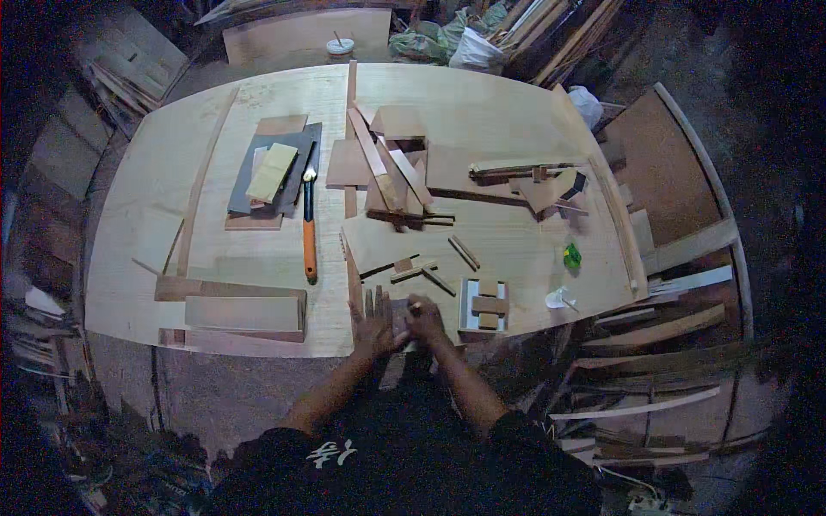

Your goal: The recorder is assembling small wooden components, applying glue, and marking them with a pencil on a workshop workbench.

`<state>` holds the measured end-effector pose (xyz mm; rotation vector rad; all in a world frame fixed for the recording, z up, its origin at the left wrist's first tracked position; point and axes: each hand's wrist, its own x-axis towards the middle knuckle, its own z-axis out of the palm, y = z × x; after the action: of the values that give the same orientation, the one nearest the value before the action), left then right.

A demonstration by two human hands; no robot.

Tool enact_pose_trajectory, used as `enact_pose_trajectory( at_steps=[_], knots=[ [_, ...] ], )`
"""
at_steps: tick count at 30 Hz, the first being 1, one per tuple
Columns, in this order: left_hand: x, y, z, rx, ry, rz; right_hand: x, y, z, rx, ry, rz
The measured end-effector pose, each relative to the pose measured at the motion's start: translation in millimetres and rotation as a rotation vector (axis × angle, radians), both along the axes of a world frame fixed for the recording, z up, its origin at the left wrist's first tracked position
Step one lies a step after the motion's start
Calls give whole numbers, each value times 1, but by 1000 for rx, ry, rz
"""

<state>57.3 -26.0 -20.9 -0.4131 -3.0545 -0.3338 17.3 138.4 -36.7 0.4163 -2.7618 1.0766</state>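
Note:
Both my hands are at the near edge of the wooden worktable, close together. My left hand lies with its fingers stretched out and apart, palm toward the tabletop. Beside it, my right hand is closed, its fingers bent. Between the hands shows a small flat greyish piece; whether the right fingers hold it or something else is hidden. Just right of the right hand lies a small pale frame with brown wooden blocks across it. Several short wooden sticks lie just beyond the hands.
Wooden boards are stacked at the near left. Farther back lie a long tool with an orange handle, a dark sheet bearing a pale yellow block, and piled wood strips. A green item and white cup are at right.

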Motion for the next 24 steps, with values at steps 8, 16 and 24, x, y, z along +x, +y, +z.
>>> enact_pose_trajectory(
  at_steps=[8, 16, 24],
  knots=[
    [-5, 5, -14, -209, 164, 66, 6, -16, 1, -135, -104, -8],
    [-5, 1, -3, 5, 11, 4, 15, -18, 6, -166, -140, -8],
    [-5, 0, -18, -272, 196, 128, 20, -35, 32, -317, -251, -40]
  ],
)
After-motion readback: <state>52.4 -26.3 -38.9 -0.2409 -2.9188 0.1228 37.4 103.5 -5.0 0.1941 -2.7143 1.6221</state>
